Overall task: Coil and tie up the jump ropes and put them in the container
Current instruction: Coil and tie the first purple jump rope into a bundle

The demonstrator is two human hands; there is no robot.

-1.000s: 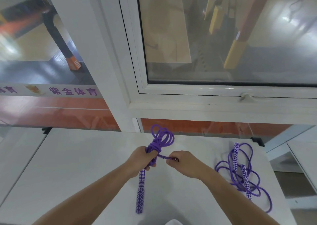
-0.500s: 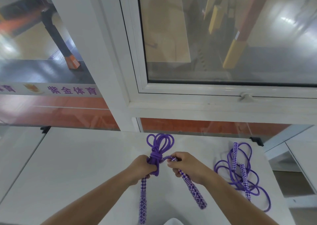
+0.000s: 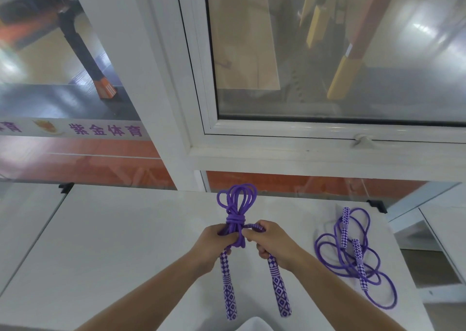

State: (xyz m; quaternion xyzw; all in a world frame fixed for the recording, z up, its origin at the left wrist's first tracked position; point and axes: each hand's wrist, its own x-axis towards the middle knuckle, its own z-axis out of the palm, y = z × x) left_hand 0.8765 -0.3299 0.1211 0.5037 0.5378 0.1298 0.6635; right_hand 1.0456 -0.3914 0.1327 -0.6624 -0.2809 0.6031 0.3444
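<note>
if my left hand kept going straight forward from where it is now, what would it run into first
Likely nothing on the table: the left hand grips the coiled rope, and past its loops lies the window frame, though depth is unclear.

Head-worn view, looking forward-down, close over table (image 3: 126, 242), edges apparently wide-angle-warped

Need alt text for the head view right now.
Both hands, left hand and right hand, grip a coiled purple jump rope over a white table. A second jump rope lies loose at right.
</note>
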